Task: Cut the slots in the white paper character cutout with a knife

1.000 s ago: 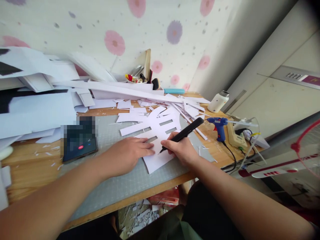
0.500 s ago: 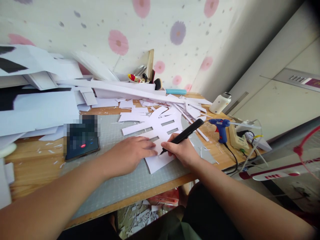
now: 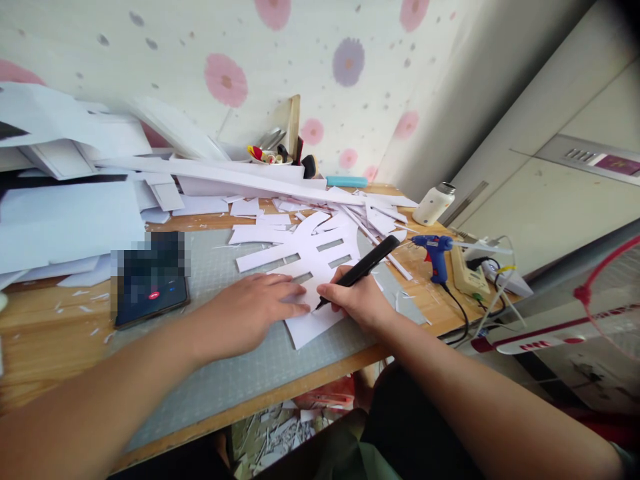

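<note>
White cutout [image 3: 320, 257] lies centre frame on the surface [image 3: 50, 347]. Left hand [image 3: 253, 312] open and flat, pinning it. Right hand [image 3: 359, 301] closed round black knife [image 3: 367, 263]. The knife slants toward upper right, tip down just beside left fingertips.

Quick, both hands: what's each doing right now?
Left hand: open, pressed flat on the white cutout.
Right hand: closed around the black pen-shaped tool.

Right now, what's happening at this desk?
A person is working on a white cut-out sheet lying on a grey cutting mat. The left hand presses the sheet flat; the right hand grips a black pen-shaped tool, its tip on the sheet. A phone lies to the left, a blue glue gun to the right.
</note>
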